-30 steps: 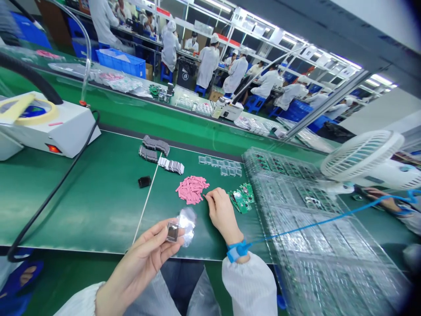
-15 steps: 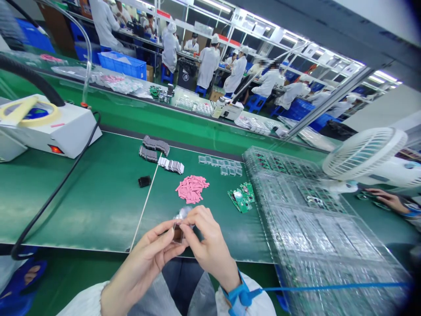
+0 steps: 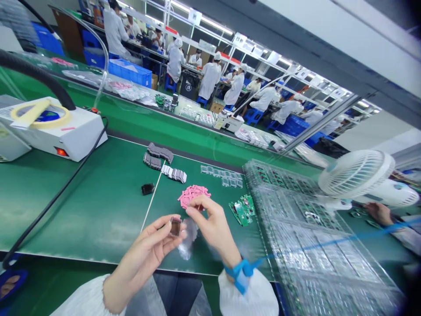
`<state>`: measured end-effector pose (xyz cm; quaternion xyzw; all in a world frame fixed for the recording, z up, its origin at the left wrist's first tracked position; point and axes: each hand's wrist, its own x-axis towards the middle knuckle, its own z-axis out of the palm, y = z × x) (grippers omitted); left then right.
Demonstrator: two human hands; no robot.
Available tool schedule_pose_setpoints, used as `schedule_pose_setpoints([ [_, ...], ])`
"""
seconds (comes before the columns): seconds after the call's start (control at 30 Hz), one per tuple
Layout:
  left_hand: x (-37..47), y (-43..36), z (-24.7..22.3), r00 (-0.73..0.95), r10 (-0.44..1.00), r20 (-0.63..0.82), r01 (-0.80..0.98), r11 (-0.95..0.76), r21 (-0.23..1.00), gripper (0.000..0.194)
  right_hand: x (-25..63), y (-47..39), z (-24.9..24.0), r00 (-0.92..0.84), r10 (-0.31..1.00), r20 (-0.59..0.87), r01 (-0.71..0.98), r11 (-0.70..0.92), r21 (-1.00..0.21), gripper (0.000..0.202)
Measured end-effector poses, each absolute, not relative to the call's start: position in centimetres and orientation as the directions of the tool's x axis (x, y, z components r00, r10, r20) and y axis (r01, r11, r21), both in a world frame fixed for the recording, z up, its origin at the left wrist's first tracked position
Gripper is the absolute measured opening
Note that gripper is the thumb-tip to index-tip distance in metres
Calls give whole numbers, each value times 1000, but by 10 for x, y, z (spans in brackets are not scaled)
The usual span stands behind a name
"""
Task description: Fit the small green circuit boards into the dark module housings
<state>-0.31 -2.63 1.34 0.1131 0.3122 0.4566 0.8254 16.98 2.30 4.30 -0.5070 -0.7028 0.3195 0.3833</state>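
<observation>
In my left hand [image 3: 144, 250], thumb and fingers pinch a small square clear-and-brown plastic piece [image 3: 175, 227] with a bit of pink at its top edge. My right hand [image 3: 212, 224], a blue wrist strap [image 3: 241, 274] on its wrist, is just to the right with thumb and forefinger nearly together; whatever may be between them is too small to make out. Its fingertips are at the near edge of a heap of pink strips [image 3: 194, 193]. Beneath the hands, a crumpled clear plastic film [image 3: 188, 245] lies on the green bench [image 3: 98, 210].
Dark stacked pieces [image 3: 159, 152], white-faced pieces [image 3: 174, 173], a black part [image 3: 148, 189], clear square parts [image 3: 230, 179] and green circuit boards [image 3: 242, 210] lie on the bench. Stacked clear trays [image 3: 296, 228] and a fan [image 3: 357, 173] stand right; a white machine [image 3: 75, 140] stands left.
My right hand has come off the square piece and moved up and right to the pink strips. My left hand still holds the piece. The view has shifted slightly.
</observation>
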Motion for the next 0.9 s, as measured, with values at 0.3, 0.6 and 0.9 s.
schedule_pose_setpoints([
  [0.3,-12,-17,-1,326,867,-377,-780,472,410,31,165,126,3,-192,962,192,657,272,-703,41],
  [0.6,-17,-15,8,338,834,-435,-825,485,289,19,170,126,7,-129,968,214,617,248,-747,40],
  [0.9,-19,-29,17,352,765,-540,-836,516,188,19,167,43,46,-258,940,224,560,335,-758,20],
])
